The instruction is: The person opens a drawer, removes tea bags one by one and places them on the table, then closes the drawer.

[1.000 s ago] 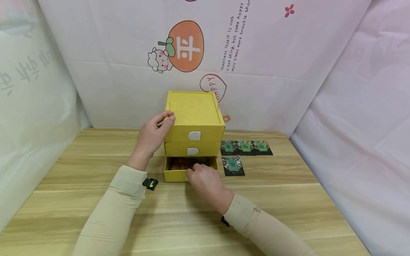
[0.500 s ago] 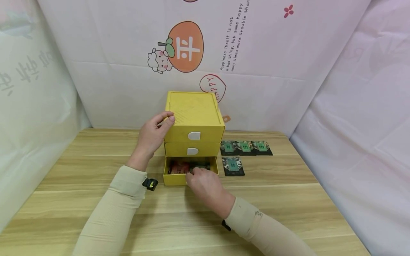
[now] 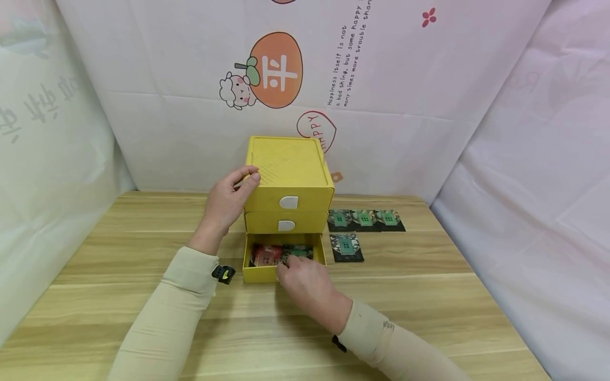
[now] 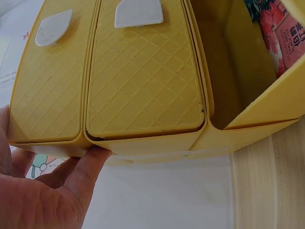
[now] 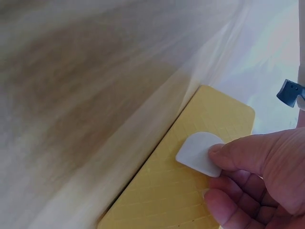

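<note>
A yellow cabinet with three drawers stands on the wooden table. At its upper left corner, my left hand holds on, fingers along the side and over the top edge. The bottom drawer is pulled out, and my right hand pinches its white pull tab between thumb and fingers. Inside that drawer lie a red sachet with printed lettering and a dark green sachet, the latter partly hidden by the right hand. Both upper drawers are closed, each with a white tab.
Right of the cabinet, three dark sachets with green labels lie in an overlapping row. Another similar sachet sits in front of them. White printed sheets wall in the table at the back and sides.
The bottom drawer has slid farther out toward me with my right hand on its tab, showing more of the sachets inside. My left hand has stayed at the cabinet's corner.
</note>
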### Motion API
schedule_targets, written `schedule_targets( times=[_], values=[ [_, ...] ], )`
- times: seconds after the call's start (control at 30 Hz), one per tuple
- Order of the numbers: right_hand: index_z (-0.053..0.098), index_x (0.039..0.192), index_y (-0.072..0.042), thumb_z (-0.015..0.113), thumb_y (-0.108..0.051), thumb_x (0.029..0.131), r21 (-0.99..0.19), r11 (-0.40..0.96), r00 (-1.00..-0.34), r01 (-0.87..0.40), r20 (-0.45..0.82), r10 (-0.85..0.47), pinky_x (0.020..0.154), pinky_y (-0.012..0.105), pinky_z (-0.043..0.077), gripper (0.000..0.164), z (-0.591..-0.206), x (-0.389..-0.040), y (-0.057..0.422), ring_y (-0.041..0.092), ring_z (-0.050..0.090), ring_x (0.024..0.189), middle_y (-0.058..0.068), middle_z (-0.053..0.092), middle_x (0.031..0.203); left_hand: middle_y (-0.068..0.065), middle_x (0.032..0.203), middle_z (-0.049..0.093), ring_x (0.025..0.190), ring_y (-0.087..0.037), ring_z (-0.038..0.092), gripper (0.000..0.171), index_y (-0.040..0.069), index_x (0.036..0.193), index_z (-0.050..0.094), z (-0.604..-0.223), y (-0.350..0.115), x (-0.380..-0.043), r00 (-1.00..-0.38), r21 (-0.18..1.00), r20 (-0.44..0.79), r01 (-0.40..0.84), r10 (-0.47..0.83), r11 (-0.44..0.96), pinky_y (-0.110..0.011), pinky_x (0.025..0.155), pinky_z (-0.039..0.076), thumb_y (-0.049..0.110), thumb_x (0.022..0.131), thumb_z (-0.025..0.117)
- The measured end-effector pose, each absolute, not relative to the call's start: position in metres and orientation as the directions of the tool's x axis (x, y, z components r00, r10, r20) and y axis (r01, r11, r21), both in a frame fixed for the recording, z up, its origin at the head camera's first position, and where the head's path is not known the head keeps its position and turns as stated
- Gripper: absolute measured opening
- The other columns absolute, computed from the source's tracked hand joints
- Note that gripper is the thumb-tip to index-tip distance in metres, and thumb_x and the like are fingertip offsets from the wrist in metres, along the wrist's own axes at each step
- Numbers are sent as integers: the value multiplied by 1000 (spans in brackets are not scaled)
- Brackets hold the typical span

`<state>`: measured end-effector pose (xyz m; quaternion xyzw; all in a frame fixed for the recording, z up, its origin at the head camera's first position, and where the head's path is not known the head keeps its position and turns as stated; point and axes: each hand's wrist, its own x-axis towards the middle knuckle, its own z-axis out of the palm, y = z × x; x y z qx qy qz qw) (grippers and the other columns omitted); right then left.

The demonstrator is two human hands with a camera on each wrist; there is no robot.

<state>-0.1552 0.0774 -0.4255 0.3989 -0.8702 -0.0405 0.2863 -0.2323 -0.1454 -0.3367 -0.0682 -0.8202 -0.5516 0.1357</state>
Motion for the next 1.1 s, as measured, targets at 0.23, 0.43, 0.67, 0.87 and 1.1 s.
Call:
schedule_targets(
  times=[0.23,0.43,0.67,0.87,1.1],
  values=[
    [69,74,-15,69,8,79,303,680,-516,-668,470,-716,41,24,44,23,-427,-149,79,9,52,55,-3,53,64,-2,153,56,139,-31,55,56,26,143,64,-337,-145,-232,-953,885,302,265,-38,383,-57,108,49,63,102,55],
    [70,74,-15,70,6,81,296,680,-527,-671,455,-718,41,22,39,22,-427,-143,80,7,47,53,-3,54,65,-2,154,56,140,-31,55,57,25,143,63,-337,-145,-232,-953,885,299,262,-39,384,-56,108,49,63,102,55],
    [70,74,-15,67,8,79,291,681,-536,-672,443,-719,41,23,42,24,-427,-137,82,8,51,55,-3,56,67,-2,152,57,139,-31,55,56,25,143,64,-336,-145,-232,-953,882,301,261,-42,391,-56,108,49,63,102,55],
    [70,74,-16,68,8,79,276,676,-537,-683,438,-721,41,22,41,24,-427,-132,83,8,51,55,-3,57,67,-3,152,58,140,-31,54,56,26,144,63,-336,-144,-231,-953,880,300,259,-43,398,-56,108,49,63,102,54],
    [70,75,-16,74,2,85,258,674,-550,-693,415,-725,43,22,42,21,-425,-127,85,8,51,55,-3,56,66,-4,152,58,140,-32,54,57,25,145,62,-336,-145,-231,-953,878,300,261,-36,401,-56,109,48,62,103,54]
  ],
)
